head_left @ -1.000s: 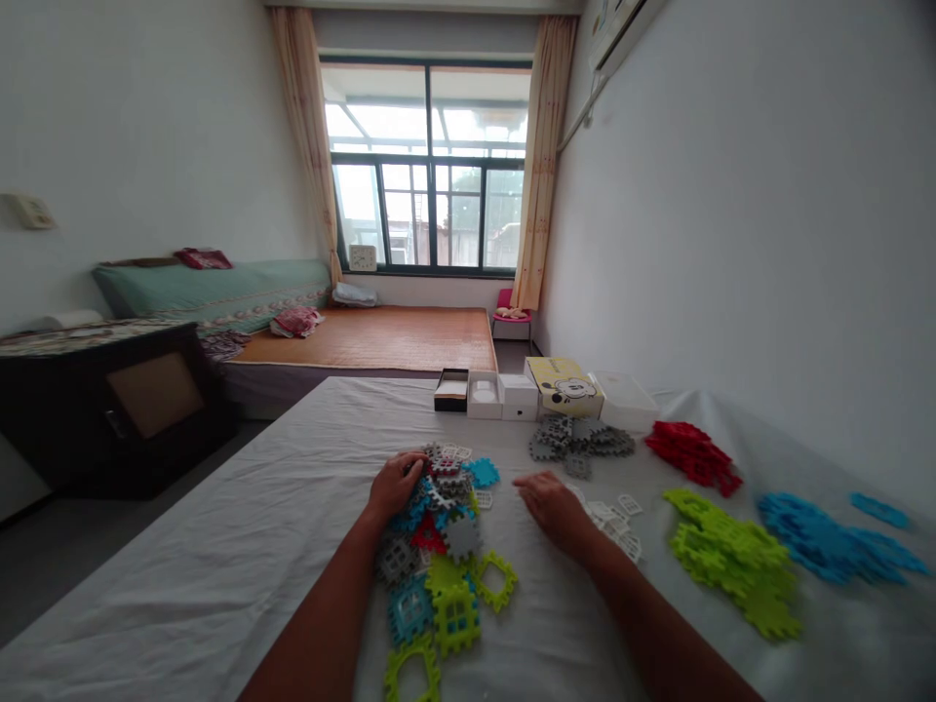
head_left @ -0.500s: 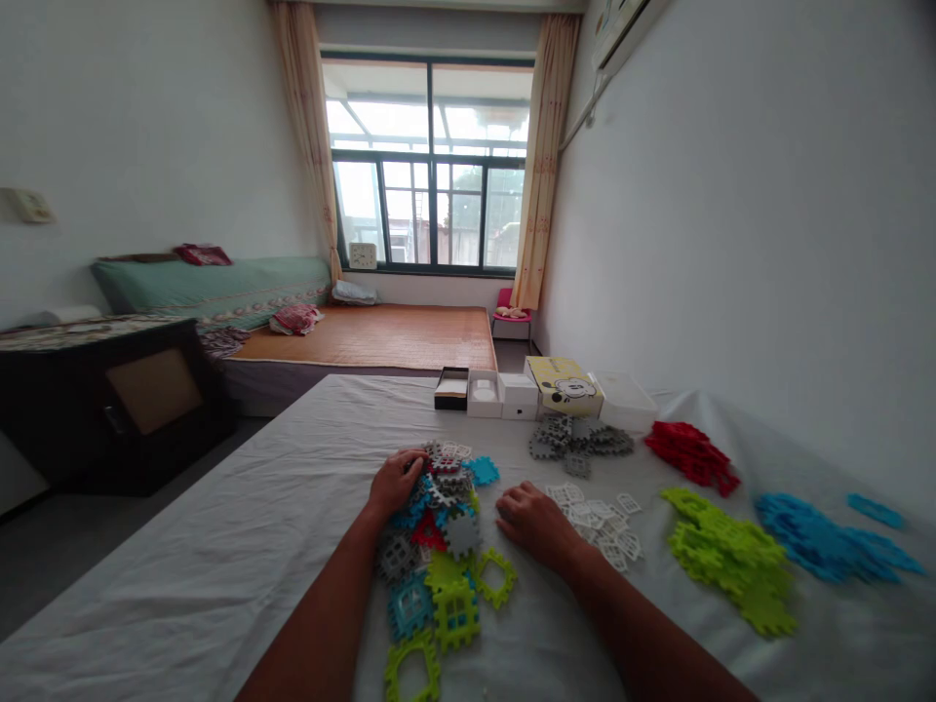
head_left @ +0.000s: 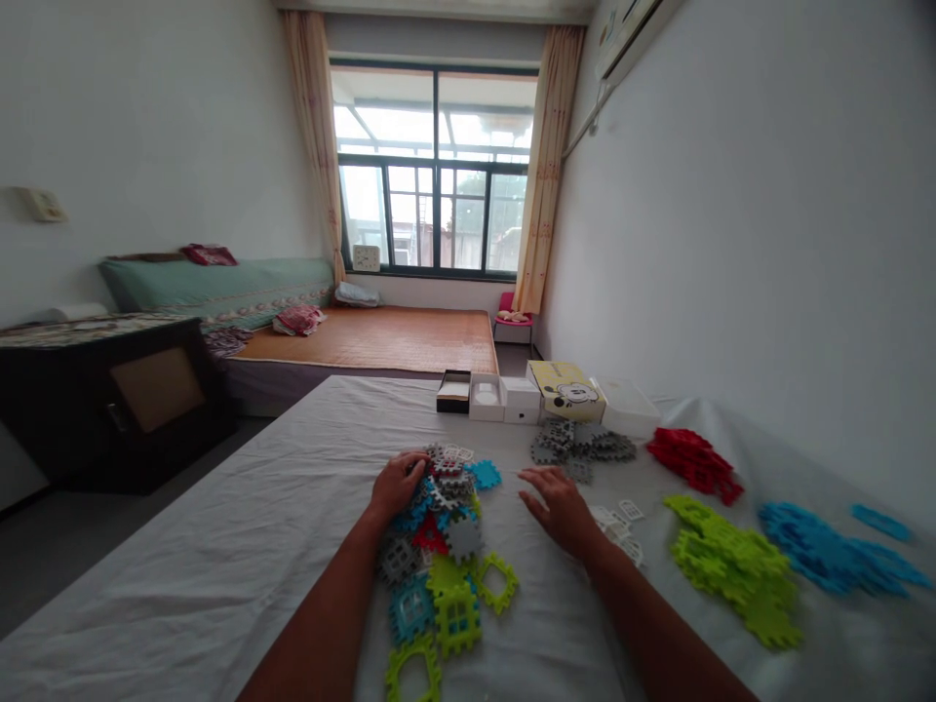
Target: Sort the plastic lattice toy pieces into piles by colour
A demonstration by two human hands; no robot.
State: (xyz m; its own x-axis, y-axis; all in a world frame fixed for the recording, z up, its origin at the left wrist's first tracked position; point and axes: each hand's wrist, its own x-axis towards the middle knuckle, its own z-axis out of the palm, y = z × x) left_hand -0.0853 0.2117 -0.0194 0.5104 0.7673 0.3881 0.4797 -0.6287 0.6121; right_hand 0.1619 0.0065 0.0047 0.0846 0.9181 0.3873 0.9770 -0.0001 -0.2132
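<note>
My left hand point(head_left: 399, 483) rests against the far left side of a mixed pile of interlocking plastic building panels point(head_left: 463, 538). Its fingers curl in at the pile's edge; what lies between them, if anything, is hidden. The pile mixes grey, blue, red, lime and white pieces, some with window inserts. My right hand point(head_left: 560, 502) is to the right of the pile, fingers apart and thumb out, with nothing seen in it. Beneath and beside it lie white window-frame pieces point(head_left: 621, 526), partly covered by the hand and forearm. A single blue panel point(head_left: 484, 475) sits between my hands.
Sorted heaps of grey point(head_left: 585, 442), red point(head_left: 694, 461), lime point(head_left: 731, 565) and blue panels point(head_left: 838, 548) lie to the right. Along the far edge stand small open boxes point(head_left: 486, 398), a yellow cartoon box point(head_left: 566, 390) and a translucent container point(head_left: 627, 405). A bed point(head_left: 395, 336) stands beyond.
My right hand has moved a little right, its fingers spreading, and now covers more of the white window pieces. My left hand stays at the pile. The view has tilted slightly.
</note>
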